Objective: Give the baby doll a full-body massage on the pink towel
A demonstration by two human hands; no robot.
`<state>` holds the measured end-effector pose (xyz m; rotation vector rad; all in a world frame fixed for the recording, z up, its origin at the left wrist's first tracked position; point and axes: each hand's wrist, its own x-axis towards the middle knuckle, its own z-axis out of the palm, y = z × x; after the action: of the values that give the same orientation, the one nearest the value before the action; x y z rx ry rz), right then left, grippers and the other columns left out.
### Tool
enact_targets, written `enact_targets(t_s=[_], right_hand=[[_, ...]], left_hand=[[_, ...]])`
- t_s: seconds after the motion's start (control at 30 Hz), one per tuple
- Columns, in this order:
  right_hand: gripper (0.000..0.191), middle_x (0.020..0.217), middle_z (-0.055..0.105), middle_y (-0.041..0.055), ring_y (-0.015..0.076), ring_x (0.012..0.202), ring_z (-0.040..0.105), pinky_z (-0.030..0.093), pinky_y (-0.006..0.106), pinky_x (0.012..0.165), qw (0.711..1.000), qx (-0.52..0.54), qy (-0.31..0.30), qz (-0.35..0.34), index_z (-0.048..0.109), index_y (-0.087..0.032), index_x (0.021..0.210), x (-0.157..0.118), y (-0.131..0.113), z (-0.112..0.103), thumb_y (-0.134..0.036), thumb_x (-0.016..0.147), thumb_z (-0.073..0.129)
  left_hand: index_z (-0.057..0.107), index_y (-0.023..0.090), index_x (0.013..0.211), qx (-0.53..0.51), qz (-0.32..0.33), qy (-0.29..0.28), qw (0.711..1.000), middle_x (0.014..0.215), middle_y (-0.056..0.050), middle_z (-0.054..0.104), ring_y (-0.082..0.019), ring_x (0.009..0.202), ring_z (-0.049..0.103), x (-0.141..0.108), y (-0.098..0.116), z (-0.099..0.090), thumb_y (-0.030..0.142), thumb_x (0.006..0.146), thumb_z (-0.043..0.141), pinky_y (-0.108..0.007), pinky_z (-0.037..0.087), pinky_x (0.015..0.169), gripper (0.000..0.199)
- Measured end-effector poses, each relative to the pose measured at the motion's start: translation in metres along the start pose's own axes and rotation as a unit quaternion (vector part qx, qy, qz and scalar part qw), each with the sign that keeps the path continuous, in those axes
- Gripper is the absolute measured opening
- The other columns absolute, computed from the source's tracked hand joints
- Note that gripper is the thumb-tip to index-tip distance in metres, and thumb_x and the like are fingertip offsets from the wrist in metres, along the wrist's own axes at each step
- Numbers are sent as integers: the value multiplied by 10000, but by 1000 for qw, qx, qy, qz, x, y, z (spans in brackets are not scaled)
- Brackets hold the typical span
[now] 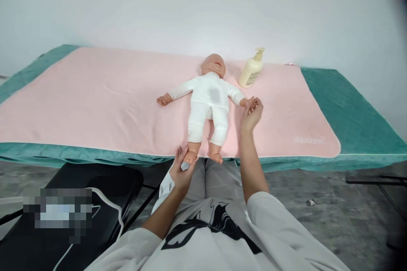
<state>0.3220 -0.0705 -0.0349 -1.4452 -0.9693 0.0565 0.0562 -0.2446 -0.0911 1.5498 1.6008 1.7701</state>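
A baby doll [210, 93] in a white outfit lies on its back on a pink mat [127, 93], its head toward the wall and its arms spread. My left hand [182, 171] is closed around the doll's foot on the left, thumb and fingers on either side of it. With the fingers of my right hand [252, 114] I grip the doll's hand on the right. A pale yellow pump bottle [251, 72] stands on the mat to the right of the doll's head. The doll's other hand and foot lie untouched.
Under the mat is a table with a green cover [352, 110], its far side near a pale wall. A black chair [95, 178] with a white cable and a blurred item stands at the lower left. Dark metal legs show at the lower right.
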Motion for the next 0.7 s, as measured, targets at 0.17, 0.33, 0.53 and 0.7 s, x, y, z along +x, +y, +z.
enact_targets(t_s=[0.17,0.33,0.53,0.7], right_hand=[[469,1273,606,163,231,1241,600,512,462,1081,990,-24,-22,-138,546,-163,1319,-7,-16,2,-479,1007,396],[483,1227,655,169,236,1207,633,542,453,1070,976,-57,-48,-204,602,-166,1282,-14,-24,6,-503,1013,386],[470,1207,687,140,218,1207,655,555,433,1091,967,-34,-107,-231,688,-188,1195,-19,-25,9,-463,1031,344],[427,1213,701,120,203,1233,654,554,426,1115,952,15,-146,-267,711,-200,1187,-21,-26,9,-413,1038,372]], left_hand=[[710,172,1181,-11,37,32,999,1099,-109,775,-305,1239,647,10,9,2,323,762,819,-477,528,1091,459],[695,178,1222,-4,17,32,999,1138,-122,763,-327,1336,564,24,22,8,386,781,797,-484,520,1097,498],[663,232,1288,-8,52,24,998,1206,-74,745,-310,1275,622,56,40,18,340,793,793,-527,430,1182,522],[628,261,1329,5,83,-10,996,1240,-39,733,-260,1175,691,82,51,29,344,828,765,-532,306,1258,526]])
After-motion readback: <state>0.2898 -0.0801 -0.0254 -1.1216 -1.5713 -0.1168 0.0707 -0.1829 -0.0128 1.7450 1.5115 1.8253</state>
